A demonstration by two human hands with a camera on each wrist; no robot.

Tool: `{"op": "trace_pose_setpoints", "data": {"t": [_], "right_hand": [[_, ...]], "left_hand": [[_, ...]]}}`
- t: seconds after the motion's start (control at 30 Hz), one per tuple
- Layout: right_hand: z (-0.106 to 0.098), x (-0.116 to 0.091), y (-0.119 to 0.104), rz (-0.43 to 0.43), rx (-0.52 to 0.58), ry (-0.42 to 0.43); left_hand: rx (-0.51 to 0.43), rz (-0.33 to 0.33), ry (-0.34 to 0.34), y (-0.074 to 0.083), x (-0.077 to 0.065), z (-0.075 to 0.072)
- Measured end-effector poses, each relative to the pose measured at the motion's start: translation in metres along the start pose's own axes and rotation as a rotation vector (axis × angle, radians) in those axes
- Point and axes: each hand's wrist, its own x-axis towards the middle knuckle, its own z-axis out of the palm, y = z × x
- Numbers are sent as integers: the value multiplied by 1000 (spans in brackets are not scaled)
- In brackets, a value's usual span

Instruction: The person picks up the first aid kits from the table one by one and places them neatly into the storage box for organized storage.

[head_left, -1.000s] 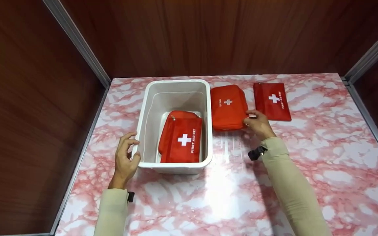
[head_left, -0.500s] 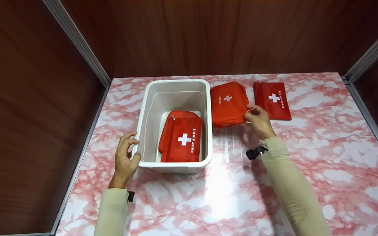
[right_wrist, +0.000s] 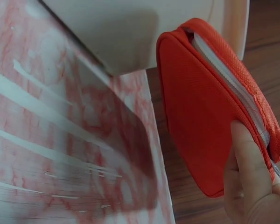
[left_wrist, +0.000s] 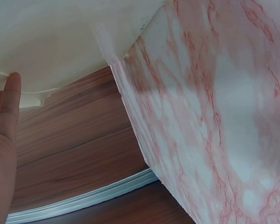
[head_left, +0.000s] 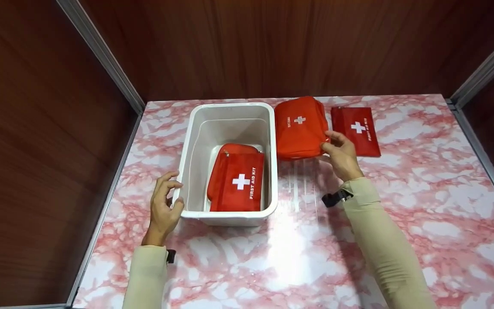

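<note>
My right hand (head_left: 342, 156) pinches the right edge of an orange-red zippered first aid pouch (head_left: 300, 133), which has a small white cross. In the right wrist view this pouch (right_wrist: 198, 112) is held above the table, its zip partly visible and its shadow below. It is just right of a white plastic bin (head_left: 272, 171). My left hand (head_left: 164, 210) grips the bin's left rim near the front corner, thumb and fingers curled at the edge. Inside the bin, a flat red first aid pouch (head_left: 242, 195) overlaps a rounded red pouch (head_left: 218, 171), partly hidden.
Another flat red first aid pouch (head_left: 355, 131) lies on the table at the back right. Pink-and-white marbled covering spreads over the table (head_left: 423, 206). Dark wood panels (head_left: 272, 47) with metal edge strips enclose the back and sides.
My right hand has lifted the orange-red pouch off the table, and it appears higher and farther back in the head view. The left hand and the bin stay in place.
</note>
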Motion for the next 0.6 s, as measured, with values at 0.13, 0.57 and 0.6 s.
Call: {"op": "trace_pose_setpoints", "data": {"t": [0.13, 0.57, 0.6], "right_hand": [[1, -2, -4, -3, 16, -1], [0, -5, -11, -21, 56, 9], [0, -6, -11, -22, 57, 11]], "left_hand": [[0, -1, -1, 0, -1, 0], [-10, -5, 3, -1, 0, 0], [-10, -2, 4, -1, 0, 0]]}}
